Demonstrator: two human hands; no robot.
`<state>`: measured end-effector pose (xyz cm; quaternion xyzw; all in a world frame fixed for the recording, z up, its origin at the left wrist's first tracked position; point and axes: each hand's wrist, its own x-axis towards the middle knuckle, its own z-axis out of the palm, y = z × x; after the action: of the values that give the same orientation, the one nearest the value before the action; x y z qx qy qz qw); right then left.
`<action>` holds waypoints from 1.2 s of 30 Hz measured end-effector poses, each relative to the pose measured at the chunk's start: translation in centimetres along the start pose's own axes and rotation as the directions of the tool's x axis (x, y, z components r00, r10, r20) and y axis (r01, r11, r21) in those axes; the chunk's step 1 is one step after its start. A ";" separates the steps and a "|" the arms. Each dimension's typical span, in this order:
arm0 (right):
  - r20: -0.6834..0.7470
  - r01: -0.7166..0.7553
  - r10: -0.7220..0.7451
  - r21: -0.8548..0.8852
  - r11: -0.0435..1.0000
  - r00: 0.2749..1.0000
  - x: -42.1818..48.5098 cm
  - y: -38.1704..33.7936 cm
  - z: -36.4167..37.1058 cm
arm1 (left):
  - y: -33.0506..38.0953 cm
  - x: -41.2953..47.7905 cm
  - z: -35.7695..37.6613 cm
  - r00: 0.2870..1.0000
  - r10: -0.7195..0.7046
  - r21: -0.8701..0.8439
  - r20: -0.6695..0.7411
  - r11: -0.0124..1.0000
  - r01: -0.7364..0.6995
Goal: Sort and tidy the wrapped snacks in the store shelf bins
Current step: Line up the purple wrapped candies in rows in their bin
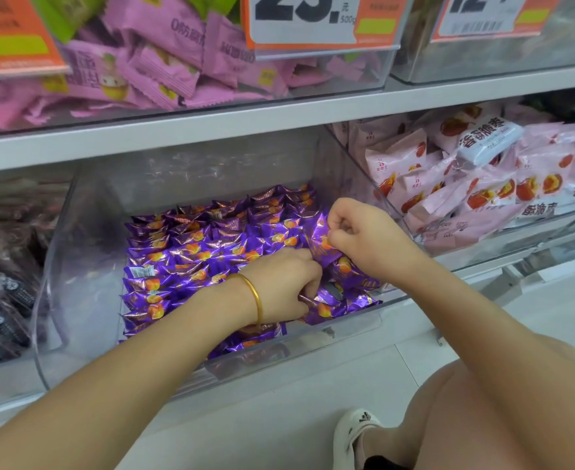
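My right hand (357,237) pinches one glossy purple foil snack (320,241), which stands on end with its crimped edge up, over the clear bin (76,266). My left hand (284,286) grips loose packets (328,308) at the bin's front right. The neat rows (184,252) behind lie flat, with their long axes running left to right. The price tag (313,18) reads "23." and "500g".

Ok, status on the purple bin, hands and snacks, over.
Right hand pinches a purple snack above the pile. Left hand grips packets at the bin front. Nothing in the way.
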<state>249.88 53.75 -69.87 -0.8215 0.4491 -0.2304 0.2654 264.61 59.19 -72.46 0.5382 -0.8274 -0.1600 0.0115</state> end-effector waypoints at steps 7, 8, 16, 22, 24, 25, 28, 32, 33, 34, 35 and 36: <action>-0.054 -0.034 0.035 0.016 0.999 0.998 -0.2 -0.3 0.1 | 0.1 0.5 0.2 0.993 0.039 0.233 0.113 0.970 -0.065; -0.060 -0.038 0.039 0.015 0.999 0.997 -0.3 -0.4 0.1 | 0.2 0.6 0.3 0.992 0.033 0.291 0.124 0.954 -0.068; -0.125 -0.031 0.028 -0.021 0.999 0.992 -0.9 -0.4 0.0 | 0.5 0.1 0.1 0.998 0.052 0.221 0.030 0.974 -0.058; -0.101 0.011 -0.018 -0.068 0.998 0.995 -0.9 -0.2 0.0 | 0.4 0.0 0.3 0.998 0.066 0.241 0.001 0.968 -0.065; -0.074 0.038 -0.047 -0.111 0.993 0.996 -1.0 -0.1 0.1 | 0.3 0.1 0.3 0.997 0.071 0.288 -0.001 0.955 -0.068; -0.047 0.043 -0.050 -0.143 0.989 0.998 -1.1 -0.2 0.1 | 0.4 0.1 0.2 0.998 0.067 0.301 -0.008 0.952 -0.062; 0.025 0.060 -0.056 -0.208 0.976 0.998 -1.5 -0.5 -0.1 | 0.4 0.2 0.4 0.997 0.040 0.311 -0.073 0.950 -0.015; 0.110 0.159 -0.138 -0.210 0.965 0.984 -2.2 -0.7 -1.2 | 0.1 0.1 0.4 0.992 -0.038 0.257 -0.123 0.964 0.069; 0.156 0.192 -0.161 -0.210 0.959 0.975 -2.4 -0.7 -1.5 | -0.1 0.1 0.3 0.992 -0.046 0.243 -0.114 0.967 0.073; 0.210 0.221 -0.176 -0.212 0.952 0.962 -2.5 -0.7 -1.9 | -0.2 0.0 0.3 0.993 -0.048 0.233 -0.104 0.970 0.071; 0.265 0.245 -0.186 -0.211 0.946 0.946 -2.6 -0.7 -2.1 | -0.4 -0.1 0.3 0.994 -0.048 0.215 -0.099 0.974 0.068; 0.317 0.263 -0.190 -0.205 0.943 0.929 -2.6 -0.7 -2.3 | -0.6 -0.2 0.4 0.994 -0.052 0.185 -0.096 0.980 0.069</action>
<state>247.62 55.81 -68.00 -0.9193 0.3312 -0.0788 0.1975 265.16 59.21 -72.97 0.5684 -0.8207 -0.0570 -0.0067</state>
